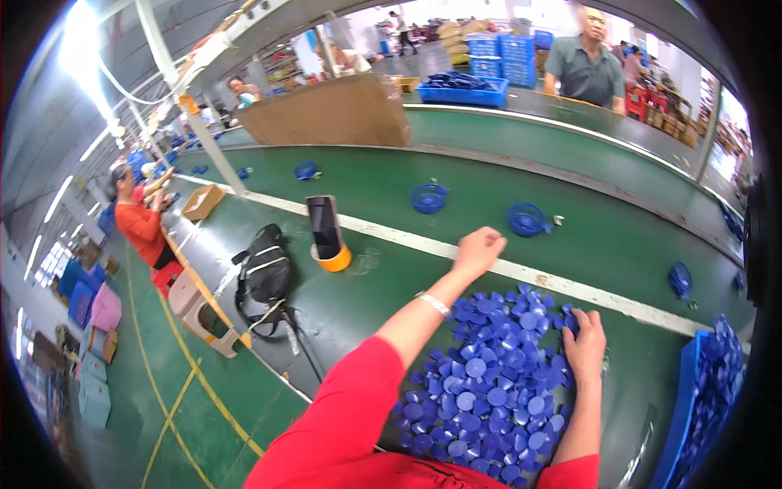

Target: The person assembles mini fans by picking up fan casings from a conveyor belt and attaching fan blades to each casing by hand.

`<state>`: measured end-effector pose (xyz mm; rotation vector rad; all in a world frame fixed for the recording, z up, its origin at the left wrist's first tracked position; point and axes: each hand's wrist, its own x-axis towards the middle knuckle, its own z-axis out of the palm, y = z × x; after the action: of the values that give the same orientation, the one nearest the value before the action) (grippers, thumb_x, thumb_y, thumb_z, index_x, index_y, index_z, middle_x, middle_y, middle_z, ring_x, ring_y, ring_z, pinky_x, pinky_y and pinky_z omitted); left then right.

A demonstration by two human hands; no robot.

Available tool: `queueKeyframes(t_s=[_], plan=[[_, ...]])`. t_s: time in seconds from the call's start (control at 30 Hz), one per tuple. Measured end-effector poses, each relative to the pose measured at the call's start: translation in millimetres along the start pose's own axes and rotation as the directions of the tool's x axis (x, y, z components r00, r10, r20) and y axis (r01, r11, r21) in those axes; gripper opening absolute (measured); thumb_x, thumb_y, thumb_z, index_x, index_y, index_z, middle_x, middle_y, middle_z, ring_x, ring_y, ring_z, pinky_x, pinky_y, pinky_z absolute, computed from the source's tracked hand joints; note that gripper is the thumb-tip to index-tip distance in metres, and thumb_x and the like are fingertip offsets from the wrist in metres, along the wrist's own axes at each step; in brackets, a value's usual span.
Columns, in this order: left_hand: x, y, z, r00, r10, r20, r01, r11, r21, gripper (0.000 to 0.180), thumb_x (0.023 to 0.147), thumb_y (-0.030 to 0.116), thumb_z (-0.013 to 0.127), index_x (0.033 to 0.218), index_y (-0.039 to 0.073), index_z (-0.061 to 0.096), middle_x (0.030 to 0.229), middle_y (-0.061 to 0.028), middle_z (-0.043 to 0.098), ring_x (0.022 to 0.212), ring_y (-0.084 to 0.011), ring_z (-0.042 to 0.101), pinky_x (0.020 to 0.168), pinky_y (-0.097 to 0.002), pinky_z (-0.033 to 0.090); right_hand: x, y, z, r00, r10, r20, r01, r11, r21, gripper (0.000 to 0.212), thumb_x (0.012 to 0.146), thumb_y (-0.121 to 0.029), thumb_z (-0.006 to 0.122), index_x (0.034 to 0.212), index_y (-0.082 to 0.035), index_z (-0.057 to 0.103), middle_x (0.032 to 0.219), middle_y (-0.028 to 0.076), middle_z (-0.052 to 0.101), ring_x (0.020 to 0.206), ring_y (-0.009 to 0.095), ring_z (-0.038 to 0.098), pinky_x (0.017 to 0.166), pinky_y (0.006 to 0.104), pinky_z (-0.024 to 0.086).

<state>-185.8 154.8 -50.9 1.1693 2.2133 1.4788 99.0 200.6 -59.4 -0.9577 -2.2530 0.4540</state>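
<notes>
A heap of small round blue plastic discs lies on the green work surface in front of me. My left hand reaches past the heap to the white strip beside the conveyor belt. Its fingers are curled together, and anything in them is hidden. At the heap's right edge, my right hand has thumb and fingers closed about a blue disc. Beyond my left hand, a round blue plastic part rests on the green belt. Another similar part lies farther left.
To my right stands a blue crate full of blue pieces. On the left are a black backpack and a phone propped in a roll of yellow tape. A co-worker in orange sits far left; another person stands across the belt.
</notes>
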Motion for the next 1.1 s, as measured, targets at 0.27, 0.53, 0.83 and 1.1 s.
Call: queueKeyframes(t_s=[0.27, 0.53, 0.83, 1.1], plan=[[54, 25, 69, 0.939, -0.345, 0.018, 0.324, 0.897, 0.302, 0.049, 0.074, 0.045, 0.060, 0.092, 0.001, 0.065, 0.094, -0.0203, 0.064, 0.091, -0.0325, 0.062, 0.078, -0.0403, 0.050, 1, 3, 2, 1.000, 0.011, -0.009, -0.011, 0.998, -0.058, 0.035, 0.066, -0.002, 0.065, 0.100, -0.002, 0.058, 0.090, 0.016, 0.051, 0.080, 0.037, 0.054, 0.070, 0.0416, 0.045], [63, 15, 80, 0.864, -0.479, 0.155, 0.483, 0.876, 0.015, 0.022, 0.082, 0.015, 0.051, 0.086, -0.005, 0.060, 0.068, -0.0156, 0.065, 0.051, -0.0228, 0.064, 0.050, -0.0341, 0.053, 7, 19, 11, 0.983, 0.175, 0.052, -0.182, 0.964, 0.194, 0.030, 0.069, -0.001, 0.065, 0.098, 0.000, 0.057, 0.080, 0.005, 0.049, 0.068, 0.017, 0.049, 0.062, 0.0268, 0.042], [38, -1, 55, 0.961, -0.193, -0.198, 0.183, 0.981, -0.071, 0.019, 0.080, 0.006, 0.053, 0.094, -0.002, 0.043, 0.072, -0.0172, 0.062, 0.054, -0.0250, 0.063, 0.047, -0.0360, 0.051, 3, 18, 20, 0.918, 0.356, 0.173, -0.331, 0.453, 0.828, 0.023, 0.082, -0.009, 0.061, 0.103, -0.001, 0.058, 0.078, -0.003, 0.050, 0.068, 0.005, 0.044, 0.060, 0.0184, 0.035], [-27, 55, 45, 0.987, 0.062, -0.148, -0.088, 0.981, -0.171, 0.028, 0.075, 0.023, 0.054, 0.079, -0.004, 0.060, 0.081, -0.0208, 0.062, 0.079, -0.0311, 0.061, 0.070, -0.0392, 0.046, 5, -29, -20, 0.951, -0.095, -0.294, 0.185, 0.937, 0.297, 0.037, 0.073, -0.001, 0.061, 0.109, 0.003, 0.055, 0.089, 0.011, 0.052, 0.078, 0.022, 0.051, 0.072, 0.0313, 0.042]])
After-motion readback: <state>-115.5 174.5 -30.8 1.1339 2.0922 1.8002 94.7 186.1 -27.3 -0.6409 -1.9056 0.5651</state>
